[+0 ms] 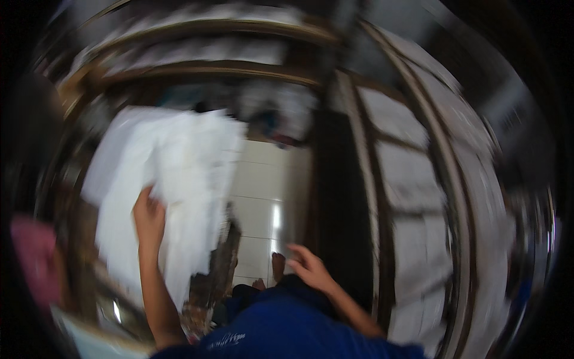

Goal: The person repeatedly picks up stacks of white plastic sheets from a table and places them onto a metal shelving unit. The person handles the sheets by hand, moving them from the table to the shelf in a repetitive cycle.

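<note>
Over the pile of white sheets (197,149) on the left, my left hand (149,212) has its fingers bent together at the surface of the top sheet. A crease runs up from the fingertips, so the hand seems to pinch that sheet; blur hides the exact grip. The sheets overlap unevenly and hang past their support; whether they are paper or cloth I cannot tell. My right hand (310,269) is in front of my body, above the tiled floor, fingers loosely apart and nothing in them.
Wooden shelves (209,67) with white stacks run across the back. On the right, a long rack (373,203) carries more white stacks (412,173), beside a dark panel (341,191). Pale floor tiles (257,209) lie between pile and rack. Someone's pink garment (37,260) shows at far left.
</note>
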Available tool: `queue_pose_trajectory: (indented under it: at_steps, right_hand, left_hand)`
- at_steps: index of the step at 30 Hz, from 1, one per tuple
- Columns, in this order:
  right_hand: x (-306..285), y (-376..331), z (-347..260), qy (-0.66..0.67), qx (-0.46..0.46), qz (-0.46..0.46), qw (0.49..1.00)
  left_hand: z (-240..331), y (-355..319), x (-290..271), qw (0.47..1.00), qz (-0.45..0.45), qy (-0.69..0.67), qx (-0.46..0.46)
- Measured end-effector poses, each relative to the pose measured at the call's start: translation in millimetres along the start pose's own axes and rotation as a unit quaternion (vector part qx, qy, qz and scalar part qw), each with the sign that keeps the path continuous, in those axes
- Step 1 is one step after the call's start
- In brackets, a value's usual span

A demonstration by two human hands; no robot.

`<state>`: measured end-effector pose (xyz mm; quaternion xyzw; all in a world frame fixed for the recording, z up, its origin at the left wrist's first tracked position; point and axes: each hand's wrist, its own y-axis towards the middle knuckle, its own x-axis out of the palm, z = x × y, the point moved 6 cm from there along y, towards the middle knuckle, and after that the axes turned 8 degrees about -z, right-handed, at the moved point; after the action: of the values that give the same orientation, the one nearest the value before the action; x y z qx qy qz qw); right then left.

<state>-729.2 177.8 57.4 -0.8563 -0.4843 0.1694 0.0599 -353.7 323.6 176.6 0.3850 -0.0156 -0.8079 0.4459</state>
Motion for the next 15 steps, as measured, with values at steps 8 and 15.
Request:
queue_pose_trajectory:
  at_steps: [8,15]
  right_hand:
    - [10,-10,-97,-0.037,-0.194,0.023,0.980]
    - [-36,-93,-10,-0.024,-0.048,0.204,0.977]
  left_hand:
    - [137,-153,123,0.932,-0.298,-0.039,0.201]
    - [207,-214,166,0.816,-0.524,-0.135,0.203]
